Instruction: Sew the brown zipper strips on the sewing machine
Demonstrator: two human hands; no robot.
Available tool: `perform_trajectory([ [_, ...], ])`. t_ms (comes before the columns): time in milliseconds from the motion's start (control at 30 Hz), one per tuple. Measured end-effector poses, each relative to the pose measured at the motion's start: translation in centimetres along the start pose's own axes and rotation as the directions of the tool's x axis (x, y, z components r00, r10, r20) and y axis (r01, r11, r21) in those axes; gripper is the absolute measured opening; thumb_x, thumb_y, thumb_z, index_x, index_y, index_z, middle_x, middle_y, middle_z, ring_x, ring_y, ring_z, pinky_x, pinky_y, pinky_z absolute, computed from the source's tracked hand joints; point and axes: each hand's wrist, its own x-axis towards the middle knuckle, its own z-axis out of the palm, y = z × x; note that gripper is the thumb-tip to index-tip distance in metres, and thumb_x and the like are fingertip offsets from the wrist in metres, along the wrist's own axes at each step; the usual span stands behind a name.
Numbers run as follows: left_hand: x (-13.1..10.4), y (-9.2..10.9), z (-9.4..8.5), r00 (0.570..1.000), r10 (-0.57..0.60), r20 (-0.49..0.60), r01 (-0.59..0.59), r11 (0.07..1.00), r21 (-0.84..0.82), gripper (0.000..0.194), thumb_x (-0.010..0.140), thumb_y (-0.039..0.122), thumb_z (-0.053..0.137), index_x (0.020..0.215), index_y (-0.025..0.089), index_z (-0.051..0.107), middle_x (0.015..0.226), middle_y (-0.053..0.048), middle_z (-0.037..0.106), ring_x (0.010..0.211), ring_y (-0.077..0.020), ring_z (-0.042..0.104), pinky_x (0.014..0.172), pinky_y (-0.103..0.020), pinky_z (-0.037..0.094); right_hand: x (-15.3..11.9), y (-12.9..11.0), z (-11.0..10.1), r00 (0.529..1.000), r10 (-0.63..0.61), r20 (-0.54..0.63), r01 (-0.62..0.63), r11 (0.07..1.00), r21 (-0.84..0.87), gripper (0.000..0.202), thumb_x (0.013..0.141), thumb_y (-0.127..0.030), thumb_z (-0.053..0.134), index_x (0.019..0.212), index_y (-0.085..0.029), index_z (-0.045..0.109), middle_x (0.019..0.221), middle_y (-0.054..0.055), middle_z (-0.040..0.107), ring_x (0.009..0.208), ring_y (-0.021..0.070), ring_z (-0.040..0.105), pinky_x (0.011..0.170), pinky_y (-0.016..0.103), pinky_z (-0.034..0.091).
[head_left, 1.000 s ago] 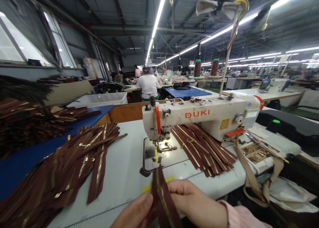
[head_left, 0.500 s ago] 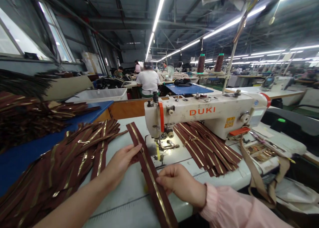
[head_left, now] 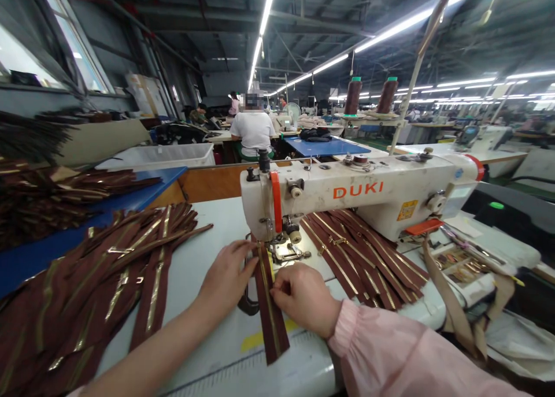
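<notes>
A brown zipper [head_left: 269,304] with gold teeth runs from the sewing machine's needle area toward me, its near end lying over the table edge ruler. My left hand [head_left: 229,273] grips its left edge beside the machine head, fingers partly behind the tape. Lower down, my right hand [head_left: 303,297] is closed in a pinch at the zipper's right edge. The white sewing machine [head_left: 316,192] stands just beyond both hands. Its presser foot [head_left: 291,251] is right of the zipper's far end, which the machine head partly hides.
Loose brown zippers [head_left: 108,275] are heaped on the left. More zippers [head_left: 364,258] lie fanned under the machine arm. A parts tray [head_left: 462,270] and a hanging beige strap [head_left: 451,310] are at the right. Ahead, a person in a white shirt [head_left: 252,132] sits facing away.
Both hands have carried the zipper forward, so its far end is now at the machine head. It has turned more upright in view, and its near end has come into sight.
</notes>
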Motion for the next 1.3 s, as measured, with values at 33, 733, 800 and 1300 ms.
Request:
perform_trajectory([
  [33, -1.2, 0.0, 0.2, 0.998, 0.050, 0.049, -0.051, 0.998, 0.025, 0.029, 0.073, 0.035, 0.056, 0.094, 0.021, 0.068, 0.110, -0.009, 0.066, 0.112, -0.0307, 0.053, 0.104, -0.045, 0.033, 0.0, 0.0, 0.0, 1.000, 0.002, -0.002, -0.002, 1.000, -0.006, 0.009, 0.076, -0.019, 0.057, 0.070, -0.019, 0.063, 0.070, 0.000, 0.064, 0.069, 0.0138, 0.053, 0.062, 0.025, 0.030],
  [733, -5.1, -0.4, 1.0, 0.931, 0.206, 0.302, -0.294, 0.912, 0.285, 0.041, 0.090, 0.034, 0.041, 0.121, 0.018, 0.062, 0.131, -0.010, 0.058, 0.122, -0.0279, 0.051, 0.108, -0.042, 0.034, -1.2, -0.2, -0.1, 0.975, -0.224, 0.010, 0.223, 0.961, -0.161, 0.018, 0.091, -0.018, 0.045, 0.090, -0.017, 0.063, 0.085, 0.006, 0.061, 0.084, 0.0180, 0.051, 0.072, 0.029, 0.038],
  [800, -5.1, -0.3, 1.0, 0.930, 0.206, 0.304, -0.297, 0.909, 0.293, 0.040, 0.090, 0.033, 0.041, 0.121, 0.019, 0.062, 0.131, -0.010, 0.058, 0.121, -0.0275, 0.051, 0.108, -0.043, 0.034, -1.3, -0.1, -0.1, 0.967, -0.253, 0.009, 0.250, 0.950, -0.188, 0.019, 0.092, -0.018, 0.044, 0.090, -0.017, 0.063, 0.084, 0.005, 0.061, 0.083, 0.0180, 0.051, 0.071, 0.028, 0.039],
  [1300, -3.9, -1.0, 0.9, 0.831, 0.466, 0.305, -0.557, 0.699, 0.449, 0.032, 0.093, 0.027, 0.038, 0.110, 0.018, 0.064, 0.112, -0.011, 0.065, 0.101, -0.0260, 0.061, 0.088, -0.045, 0.052, 0.0, 0.8, -1.5, 0.924, -0.363, 0.122, 0.383, 0.879, -0.284, 0.017, 0.088, -0.015, 0.049, 0.088, -0.015, 0.066, 0.084, 0.007, 0.062, 0.083, 0.0190, 0.050, 0.076, 0.030, 0.041],
])
